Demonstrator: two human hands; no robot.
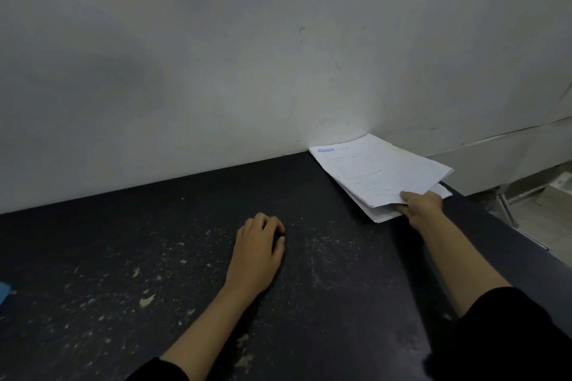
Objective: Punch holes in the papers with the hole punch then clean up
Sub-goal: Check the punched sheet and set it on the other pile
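A stack of white printed papers [376, 175] lies at the far right corner of the dark table [154, 250], against the wall. My right hand [419, 206] pinches the near corner of the top sheets, thumb on top, lifting them slightly off the sheets below. My left hand [258, 249] rests on the middle of the table with its fingers curled over something small and dark that I cannot make out. No hole punch shows clearly.
The grey-white wall [216, 56] rises right behind the table. The tabletop is scratched and flecked with pale spots. A blue object [4, 291] pokes in at the left edge. Past the table's right edge is the floor with a metal leg [507, 210].
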